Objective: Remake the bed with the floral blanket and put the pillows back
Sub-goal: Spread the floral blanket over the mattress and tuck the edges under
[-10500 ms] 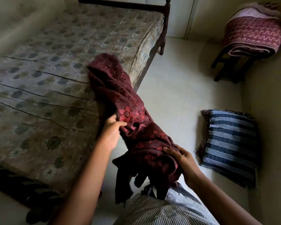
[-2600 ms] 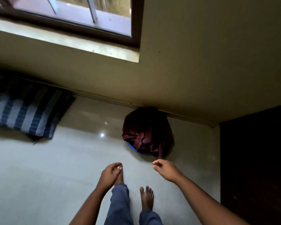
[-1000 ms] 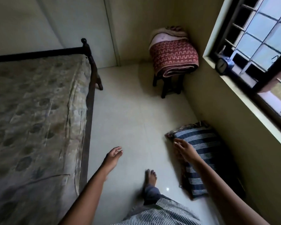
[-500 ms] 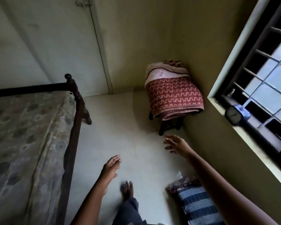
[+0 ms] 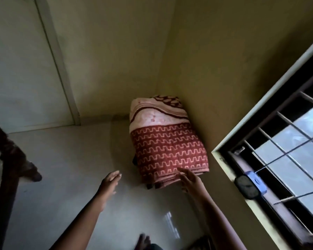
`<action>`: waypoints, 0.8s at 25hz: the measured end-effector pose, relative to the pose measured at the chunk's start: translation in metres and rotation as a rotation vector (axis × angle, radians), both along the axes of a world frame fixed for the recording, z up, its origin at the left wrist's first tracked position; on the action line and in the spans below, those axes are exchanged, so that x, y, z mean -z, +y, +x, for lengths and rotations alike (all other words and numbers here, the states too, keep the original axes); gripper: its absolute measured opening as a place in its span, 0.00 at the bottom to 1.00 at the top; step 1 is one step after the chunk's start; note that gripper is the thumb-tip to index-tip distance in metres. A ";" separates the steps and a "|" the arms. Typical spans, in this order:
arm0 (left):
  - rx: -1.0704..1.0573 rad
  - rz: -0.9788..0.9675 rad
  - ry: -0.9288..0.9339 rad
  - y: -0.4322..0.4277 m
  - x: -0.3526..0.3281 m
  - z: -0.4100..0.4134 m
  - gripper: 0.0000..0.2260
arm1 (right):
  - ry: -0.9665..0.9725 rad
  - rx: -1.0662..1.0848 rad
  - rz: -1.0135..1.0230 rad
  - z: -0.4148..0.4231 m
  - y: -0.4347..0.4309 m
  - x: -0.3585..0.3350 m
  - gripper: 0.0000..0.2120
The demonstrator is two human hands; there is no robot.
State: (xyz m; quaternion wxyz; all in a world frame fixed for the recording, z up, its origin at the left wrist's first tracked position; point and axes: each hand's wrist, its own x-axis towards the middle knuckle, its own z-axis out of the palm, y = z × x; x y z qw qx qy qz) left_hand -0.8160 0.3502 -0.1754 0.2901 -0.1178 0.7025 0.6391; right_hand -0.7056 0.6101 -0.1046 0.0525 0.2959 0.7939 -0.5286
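A person's two bare hands are stretched out toward a folded blanket (image 5: 167, 147), red with a pale wavy pattern and a pink top fold. It sits in the room's corner, raised on a dark support (image 5: 149, 186) that is mostly hidden. The right hand (image 5: 189, 179) is open, its straight fingers (image 5: 182, 171) at the blanket's near lower edge, touching it or just short of it; the blur leaves that unclear. The left hand (image 5: 108, 182) is also open and holds nothing, its fingers (image 5: 115, 173) over bare floor (image 5: 65, 168), apart from the blanket's left side. The step in hand appears to be fetching the blanket for the bed. The next move likely calls for the left fingers to close in on the near left corner, both hands sliding under the bottom fold so that the layers lift as one and do not spill open. Room is tight beyond the right fingers, where the wall (image 5: 215, 87) presses against the bundle and a window (image 5: 287, 150) sill carries a small clock (image 5: 249, 186). To the left of the left fingers the floor lies open as far as the bed frame (image 5: 11, 159), the likelier path to carry it.
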 end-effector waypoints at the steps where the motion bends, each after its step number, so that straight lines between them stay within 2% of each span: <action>1: 0.016 0.000 -0.011 0.016 0.005 -0.020 0.16 | -0.012 0.000 0.010 -0.014 0.009 0.005 0.10; 5: 0.020 0.013 -0.084 0.079 0.024 -0.093 0.17 | -0.126 -0.118 0.172 -0.090 0.062 0.025 0.12; 7: -0.027 0.020 -0.113 0.101 0.027 -0.125 0.18 | -0.191 -0.209 0.289 -0.135 0.083 0.023 0.16; 10: -0.092 0.041 -0.150 0.128 0.039 -0.176 0.22 | -0.202 -0.345 0.487 -0.209 0.104 0.025 0.22; 13: -0.185 0.046 -0.267 0.150 0.064 -0.222 0.26 | -0.182 -0.414 0.544 -0.276 0.107 0.039 0.25; 15: -0.233 0.042 -0.269 0.163 0.080 -0.250 0.29 | -0.130 -0.402 0.552 -0.305 0.101 0.049 0.26; 18: -0.256 0.040 -0.261 0.189 0.113 -0.294 0.33 | 0.045 -0.192 0.617 -0.340 0.098 0.083 0.29; 20: -0.209 0.021 -0.208 0.207 0.128 -0.314 0.39 | 0.058 -0.142 0.700 -0.358 0.097 0.120 0.30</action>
